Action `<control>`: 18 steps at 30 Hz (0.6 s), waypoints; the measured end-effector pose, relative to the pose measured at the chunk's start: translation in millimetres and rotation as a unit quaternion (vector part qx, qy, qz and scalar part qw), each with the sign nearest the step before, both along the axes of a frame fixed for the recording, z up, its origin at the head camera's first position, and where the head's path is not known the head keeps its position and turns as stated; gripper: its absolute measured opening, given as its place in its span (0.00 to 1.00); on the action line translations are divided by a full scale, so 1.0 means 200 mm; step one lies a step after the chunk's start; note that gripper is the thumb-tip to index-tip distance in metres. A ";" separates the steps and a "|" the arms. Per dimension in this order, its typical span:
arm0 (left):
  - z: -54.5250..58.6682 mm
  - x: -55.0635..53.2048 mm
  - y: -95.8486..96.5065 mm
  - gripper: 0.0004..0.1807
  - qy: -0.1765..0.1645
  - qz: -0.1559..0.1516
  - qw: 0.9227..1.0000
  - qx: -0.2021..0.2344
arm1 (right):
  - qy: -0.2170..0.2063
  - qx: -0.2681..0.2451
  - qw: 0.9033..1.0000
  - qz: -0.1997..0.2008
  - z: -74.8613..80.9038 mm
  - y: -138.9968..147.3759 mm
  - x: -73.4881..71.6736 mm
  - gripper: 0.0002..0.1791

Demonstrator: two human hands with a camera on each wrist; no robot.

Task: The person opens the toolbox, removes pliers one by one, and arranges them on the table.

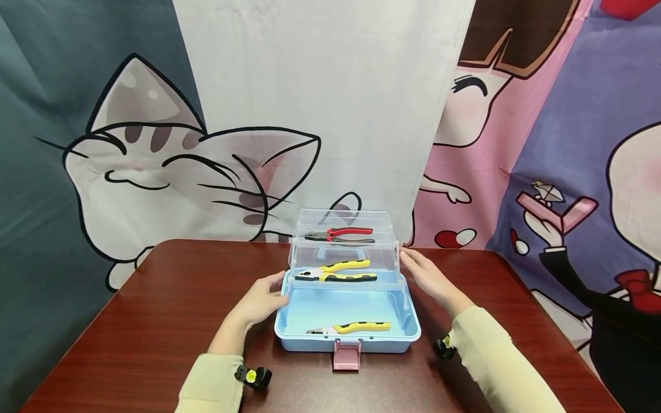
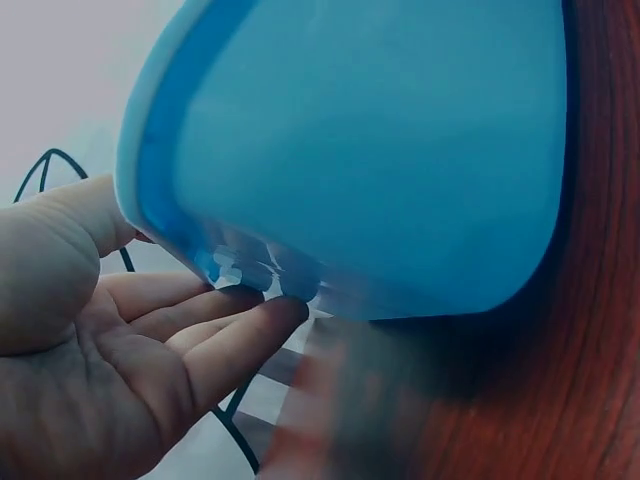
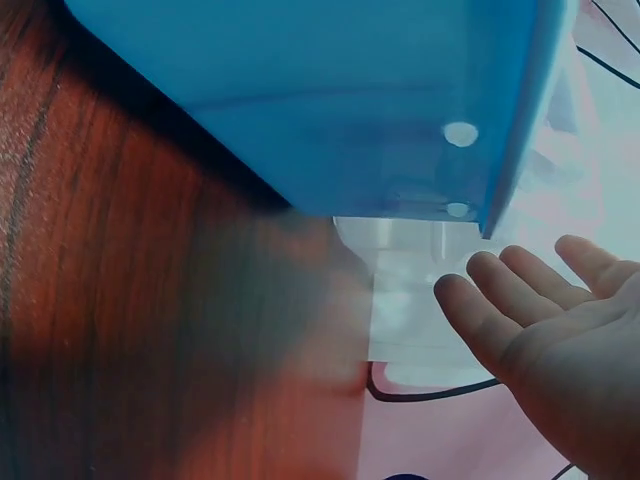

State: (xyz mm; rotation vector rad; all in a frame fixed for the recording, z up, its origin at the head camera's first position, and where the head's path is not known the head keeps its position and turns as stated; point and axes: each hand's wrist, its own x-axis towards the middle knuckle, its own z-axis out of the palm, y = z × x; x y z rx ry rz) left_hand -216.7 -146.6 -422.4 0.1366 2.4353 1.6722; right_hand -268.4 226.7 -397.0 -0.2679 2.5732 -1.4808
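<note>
A light blue toolbox (image 1: 346,345) stands with its clear lid and tiers (image 1: 344,218) raised at the back. My left hand (image 1: 261,299) grips its left rim, thumb over the edge; in the left wrist view the fingers (image 2: 245,345) lie against the outer wall. My right hand (image 1: 424,276) is at the right side of the clear tiers, fingers extended, and in the right wrist view they lie just beyond the box's rim. Red-handled pliers (image 1: 348,232) lie in the top tier, yellow-and-black pliers (image 1: 347,277) below, and needle-nose pliers (image 1: 361,327) in the blue base.
A pink latch (image 1: 346,355) hangs open at the box's front. The box stands on a dark red wooden table (image 1: 155,321). Behind the table hangs a cartoon-printed cloth (image 1: 330,86). Each wrist wears a small black camera (image 1: 254,377).
</note>
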 end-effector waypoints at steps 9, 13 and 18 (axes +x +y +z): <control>-0.03 0.02 -0.01 0.37 -0.004 0.014 0.999 0.038 | 0.062 0.078 0.995 0.011 0.05 0.01 -0.02 0.39; -0.03 0.01 -0.01 0.37 -0.002 0.014 0.999 0.048 | 0.085 0.123 0.989 0.011 0.09 0.01 -0.03 0.42; -0.04 0.02 -0.01 0.36 -0.006 0.018 0.998 0.051 | 0.113 0.161 0.980 0.027 0.16 -0.01 -0.03 0.41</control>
